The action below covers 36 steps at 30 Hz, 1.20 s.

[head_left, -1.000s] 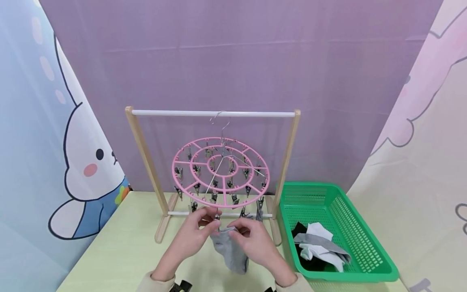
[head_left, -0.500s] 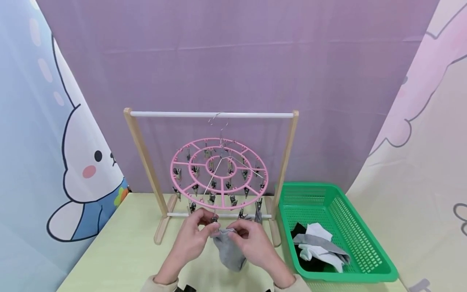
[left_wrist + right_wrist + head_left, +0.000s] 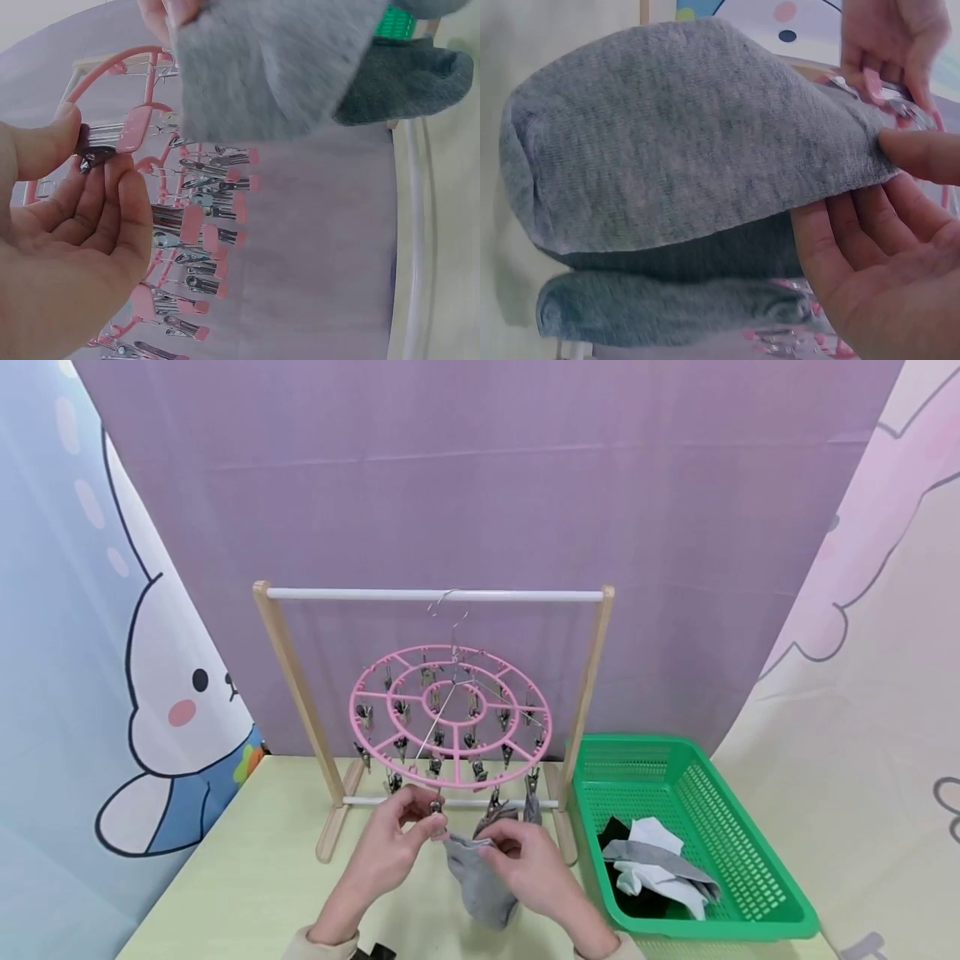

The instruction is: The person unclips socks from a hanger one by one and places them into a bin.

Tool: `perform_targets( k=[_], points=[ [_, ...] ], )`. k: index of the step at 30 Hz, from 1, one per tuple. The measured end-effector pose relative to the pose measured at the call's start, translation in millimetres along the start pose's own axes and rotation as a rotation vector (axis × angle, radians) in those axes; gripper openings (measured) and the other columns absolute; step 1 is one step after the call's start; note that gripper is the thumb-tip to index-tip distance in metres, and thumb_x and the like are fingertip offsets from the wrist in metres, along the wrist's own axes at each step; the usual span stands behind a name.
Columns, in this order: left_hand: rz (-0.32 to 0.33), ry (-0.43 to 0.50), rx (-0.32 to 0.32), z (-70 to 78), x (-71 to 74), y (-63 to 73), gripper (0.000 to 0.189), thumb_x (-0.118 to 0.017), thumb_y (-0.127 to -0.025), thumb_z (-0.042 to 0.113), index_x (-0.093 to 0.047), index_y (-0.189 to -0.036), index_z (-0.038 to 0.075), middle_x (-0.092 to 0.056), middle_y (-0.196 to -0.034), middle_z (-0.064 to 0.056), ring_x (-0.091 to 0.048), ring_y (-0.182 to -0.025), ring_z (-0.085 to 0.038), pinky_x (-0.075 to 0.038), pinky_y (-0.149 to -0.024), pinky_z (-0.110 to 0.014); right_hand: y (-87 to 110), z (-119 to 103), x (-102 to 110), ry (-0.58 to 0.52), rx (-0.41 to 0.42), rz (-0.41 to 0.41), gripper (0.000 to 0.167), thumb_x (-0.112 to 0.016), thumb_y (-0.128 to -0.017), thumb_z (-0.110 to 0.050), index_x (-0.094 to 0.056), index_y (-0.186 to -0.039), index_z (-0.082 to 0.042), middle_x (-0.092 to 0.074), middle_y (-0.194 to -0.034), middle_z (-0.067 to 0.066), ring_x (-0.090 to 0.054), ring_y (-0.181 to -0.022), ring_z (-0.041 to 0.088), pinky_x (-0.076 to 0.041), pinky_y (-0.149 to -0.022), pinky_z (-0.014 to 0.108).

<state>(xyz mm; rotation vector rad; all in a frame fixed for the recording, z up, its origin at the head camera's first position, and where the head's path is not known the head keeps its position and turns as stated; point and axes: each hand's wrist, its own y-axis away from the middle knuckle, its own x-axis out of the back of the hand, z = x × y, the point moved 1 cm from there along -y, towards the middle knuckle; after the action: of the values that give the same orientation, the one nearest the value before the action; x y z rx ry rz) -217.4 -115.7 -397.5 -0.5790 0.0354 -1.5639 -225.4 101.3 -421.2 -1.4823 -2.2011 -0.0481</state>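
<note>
My left hand point(image 3: 388, 839) pinches a metal clip with pink tips point(image 3: 112, 136) between thumb and fingers, at the front rim of the pink round drying hanger point(image 3: 459, 785). Just to its right, my right hand point(image 3: 528, 864) holds a light grey sock point(image 3: 682, 142) by its cuff, thumb on one side and fingers on the other. The sock dangles toe down, its cuff close beside the clip. Darker grey socks point(image 3: 675, 307) hang from clips at the hanger's right front, partly behind the right hand in the head view.
The hanger hooks onto the white bar point(image 3: 352, 594) of a wooden-sided rack point(image 3: 300, 693). Many clips dangle from its rings. At the right stands a green basket point(image 3: 750, 827) with white, grey and black socks point(image 3: 660, 868). A purple curtain point(image 3: 480, 485) hangs behind.
The right hand and the grey sock have shifted slightly right, widening the gap to the left hand. The left hand still grips the clip and has moved a little left.
</note>
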Motion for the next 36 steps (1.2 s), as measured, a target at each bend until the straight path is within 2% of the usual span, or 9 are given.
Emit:
perform_targets(
  k=[6,12,21,28,36],
  points=[
    [-0.016,-0.005,0.066,-3.1,0.2,0.1,0.019,-0.073,-0.094,0.009,-0.067,-0.111,0.005,-0.065,-0.093,-0.002,-0.063,-0.085,-0.015,-0.054,-0.08,-0.027,6.9,-1,15,-0.008,0.002,-0.008,0.012,-0.069,-0.098,-0.015,-0.073,-0.105,-0.007,-0.07,-0.098,0.002,-0.066,-0.085,0.012,-0.055,-0.075,0.024],
    [0.04,-0.05,0.041,-7.2,-0.4,0.1,0.02,-0.074,-0.092,0.007,-0.067,-0.111,0.006,-0.064,-0.09,0.0,-0.063,-0.085,-0.015,-0.055,-0.082,-0.029,15.0,-4,32,-0.003,0.028,0.047,0.015,-0.07,-0.097,-0.016,-0.073,-0.106,-0.005,-0.07,-0.096,0.004,-0.064,-0.083,0.011,-0.056,-0.075,0.025],
    [0.099,-0.056,0.021,-10.7,4.0,1.1,0.022,-0.073,-0.092,0.006,-0.067,-0.114,0.004,-0.064,-0.093,-0.002,-0.062,-0.086,-0.016,-0.055,-0.082,-0.028,27.0,-12,63,-0.041,-0.005,0.116,0.02,-0.07,-0.097,-0.015,-0.072,-0.112,-0.002,-0.069,-0.098,0.008,-0.066,-0.086,0.014,-0.057,-0.077,0.027],
    [0.137,-0.093,0.006,-12.6,9.4,1.9,0.024,-0.072,-0.092,0.006,-0.067,-0.115,0.005,-0.064,-0.097,-0.004,-0.061,-0.089,-0.016,-0.054,-0.084,-0.03,35.8,-19,92,0.006,-0.039,0.236,0.018,-0.07,-0.097,-0.015,-0.072,-0.112,-0.004,-0.07,-0.096,0.006,-0.068,-0.088,0.015,-0.057,-0.078,0.027],
    [0.167,-0.102,0.005,-13.5,15.0,2.3,0.025,-0.07,-0.092,0.004,-0.067,-0.117,0.005,-0.064,-0.095,-0.002,-0.06,-0.09,-0.016,-0.054,-0.082,-0.028,43.7,-24,121,0.123,0.016,0.399,0.014,-0.072,-0.096,-0.013,-0.074,-0.108,-0.006,-0.07,-0.091,0.003,-0.066,-0.081,0.012,-0.055,-0.072,0.023]
  ],
)
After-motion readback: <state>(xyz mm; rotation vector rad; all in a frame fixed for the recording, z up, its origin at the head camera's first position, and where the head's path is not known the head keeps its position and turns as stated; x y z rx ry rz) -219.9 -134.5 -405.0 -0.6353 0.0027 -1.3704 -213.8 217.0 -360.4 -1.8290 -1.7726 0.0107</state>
